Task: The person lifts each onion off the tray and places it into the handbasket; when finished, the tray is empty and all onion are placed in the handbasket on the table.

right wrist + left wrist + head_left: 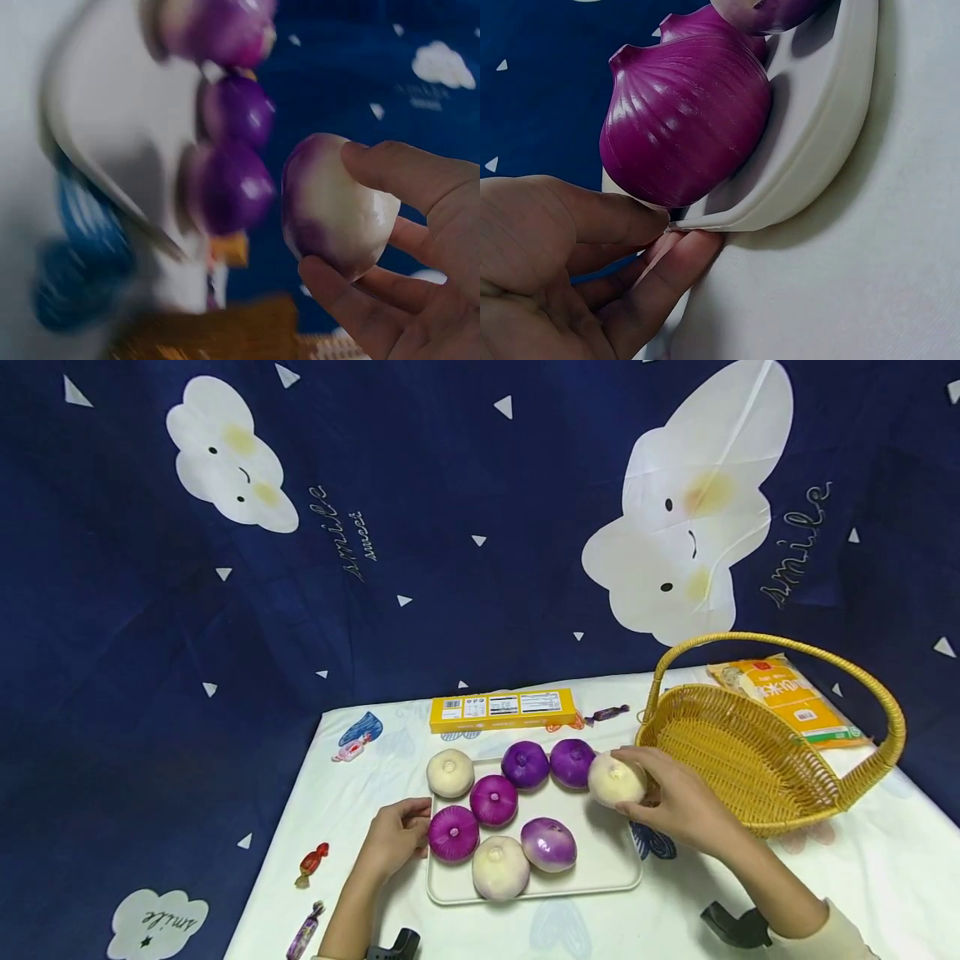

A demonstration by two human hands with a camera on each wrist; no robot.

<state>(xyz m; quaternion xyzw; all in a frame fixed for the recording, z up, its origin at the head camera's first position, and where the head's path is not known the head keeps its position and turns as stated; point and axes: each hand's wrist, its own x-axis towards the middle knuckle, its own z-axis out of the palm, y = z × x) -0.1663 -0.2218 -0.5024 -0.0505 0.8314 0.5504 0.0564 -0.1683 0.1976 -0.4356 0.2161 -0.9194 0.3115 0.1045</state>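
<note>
- Before a navy backdrop point(465, 460), at table point(885, 885).
- Pinches left edge of tray point(603, 858) with left hand point(395, 837).
- Grips pale onion point(613, 782) in right hand point(681, 800), near tray's far right corner.

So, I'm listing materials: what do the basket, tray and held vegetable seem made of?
Basket: probably wicker or woven plastic, slightly glossy; interlaced strands show. Tray: likely plastic; smooth, pale, thin-rimmed. Vegetable: perhaps painted foam or plastic, possibly real; smooth, faintly shiny, white blending into purple.
</note>
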